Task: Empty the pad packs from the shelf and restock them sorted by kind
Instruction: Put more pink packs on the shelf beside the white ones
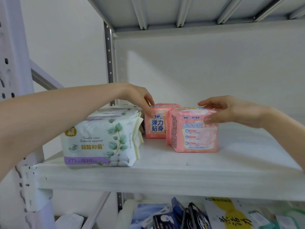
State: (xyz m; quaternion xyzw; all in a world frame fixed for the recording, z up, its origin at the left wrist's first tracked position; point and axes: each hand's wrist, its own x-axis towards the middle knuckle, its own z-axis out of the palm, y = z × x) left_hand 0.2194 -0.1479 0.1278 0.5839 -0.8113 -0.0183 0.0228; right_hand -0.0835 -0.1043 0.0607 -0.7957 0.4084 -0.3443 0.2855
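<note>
Now the left hand [140,98] curls onto the rear pink pack [156,128], the right hand [231,111] grips the front pink pack [194,138].

A plain white wall [66,47] fills the left background. Close at the left stands a white perforated upright [9,55], with a pale diagonal brace [44,76] slanting behind it. A grey rear post [109,63] with a row of holes rises further back, and a ribbed metal underside [189,10] spans overhead above a white back panel [198,66]
</note>
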